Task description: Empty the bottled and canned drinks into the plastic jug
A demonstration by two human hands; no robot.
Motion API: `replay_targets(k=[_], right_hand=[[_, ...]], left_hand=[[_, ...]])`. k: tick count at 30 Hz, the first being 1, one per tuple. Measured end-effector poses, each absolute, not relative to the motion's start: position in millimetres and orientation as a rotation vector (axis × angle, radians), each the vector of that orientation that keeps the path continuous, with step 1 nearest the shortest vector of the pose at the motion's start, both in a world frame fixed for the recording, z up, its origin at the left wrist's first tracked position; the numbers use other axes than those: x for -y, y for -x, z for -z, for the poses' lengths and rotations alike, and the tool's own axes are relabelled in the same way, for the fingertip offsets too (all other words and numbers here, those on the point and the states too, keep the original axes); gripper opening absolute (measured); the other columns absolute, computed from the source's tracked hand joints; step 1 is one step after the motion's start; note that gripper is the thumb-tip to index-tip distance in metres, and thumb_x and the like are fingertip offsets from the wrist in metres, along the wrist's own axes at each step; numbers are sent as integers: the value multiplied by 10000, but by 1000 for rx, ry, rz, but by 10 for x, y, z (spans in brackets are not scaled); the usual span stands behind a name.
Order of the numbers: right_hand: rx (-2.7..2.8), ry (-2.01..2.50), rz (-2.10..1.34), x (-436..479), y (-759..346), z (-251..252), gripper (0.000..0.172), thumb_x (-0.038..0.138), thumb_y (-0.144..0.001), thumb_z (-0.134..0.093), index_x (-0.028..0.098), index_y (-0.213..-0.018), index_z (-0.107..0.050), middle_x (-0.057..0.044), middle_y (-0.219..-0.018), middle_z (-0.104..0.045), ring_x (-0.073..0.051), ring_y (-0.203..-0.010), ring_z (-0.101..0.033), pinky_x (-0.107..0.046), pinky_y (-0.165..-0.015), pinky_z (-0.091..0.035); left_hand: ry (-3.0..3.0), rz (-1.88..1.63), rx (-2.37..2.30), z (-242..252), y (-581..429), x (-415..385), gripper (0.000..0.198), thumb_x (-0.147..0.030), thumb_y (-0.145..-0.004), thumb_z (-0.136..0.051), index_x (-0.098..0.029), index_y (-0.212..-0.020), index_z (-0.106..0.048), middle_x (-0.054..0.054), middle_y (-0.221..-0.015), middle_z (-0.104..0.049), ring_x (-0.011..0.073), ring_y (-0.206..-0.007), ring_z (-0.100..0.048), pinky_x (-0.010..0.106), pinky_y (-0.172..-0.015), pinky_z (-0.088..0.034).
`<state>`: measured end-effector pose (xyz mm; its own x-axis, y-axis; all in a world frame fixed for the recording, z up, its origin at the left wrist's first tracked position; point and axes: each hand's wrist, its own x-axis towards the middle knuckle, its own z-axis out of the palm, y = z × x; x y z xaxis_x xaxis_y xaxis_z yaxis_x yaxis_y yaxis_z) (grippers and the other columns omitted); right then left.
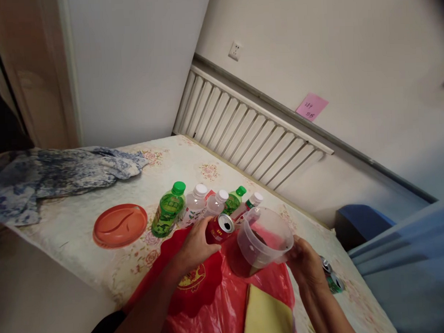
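Note:
My left hand (196, 246) is wrapped round a red drink can (217, 230), which is tilted with its opened top facing right. Close beside the can, my right hand (306, 261) grips a clear plastic pitcher (263, 240) at its right side, where the handle is mostly hidden by my fingers. The pitcher is tilted, and some dark liquid or shade shows low inside it. Beneath both hands lie a red scalloped tray (179, 304) with a gold print and a red plastic bag (222, 314). A folded yellow cloth (269, 313) rests on the bag.
Behind the can stand several bottles, among them a green-capped bottle (168, 209) and a white-capped one (194, 204). An orange divided plate (120, 226) lies to the left, near a blue-white cloth (80, 171). Cans (334, 281) stand at right. A radiator (249, 126) lines the wall.

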<state>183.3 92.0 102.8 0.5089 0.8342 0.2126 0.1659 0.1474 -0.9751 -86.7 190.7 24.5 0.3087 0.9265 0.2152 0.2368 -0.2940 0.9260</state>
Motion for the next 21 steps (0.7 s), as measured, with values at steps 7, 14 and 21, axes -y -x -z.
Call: replay_targets(k=[7,14,21], right_hand=[[774,1210,-750,-965,-1860,-743,364,314,-676,-631,214,-466,-350,64,-475,-289,-94,-469,-296,-245,-467,-334],[729,1208,-758,-948,-1987,-589,341,344,-663,-649,211,-484,-390,70,-465,-307,-91,-465,-295,-246,-480,-339],[828,1246,-671,-928,-1983,-554,313,358,-691,-602,221,-515,-381,71,-508,-302,-102,-492,-297,-254,-496,-350]], left_hand=[[-1731,-995,-1047,-289,891,-1893,649,-192,-615,-659,-310,-1229,-483,16,-1296,-612,241,-1243,-535,334,-1047,-383],[-1721,-969,-1044,-287,893,-1900,642,-210,-605,-667,-300,-1219,-502,37,-1308,-604,276,-1240,-533,357,-1053,-378],[-1716,-931,-1043,-286,904,-1885,683,-212,-607,-667,-303,-1257,-475,36,-1334,-582,275,-1268,-506,369,-1073,-369]])
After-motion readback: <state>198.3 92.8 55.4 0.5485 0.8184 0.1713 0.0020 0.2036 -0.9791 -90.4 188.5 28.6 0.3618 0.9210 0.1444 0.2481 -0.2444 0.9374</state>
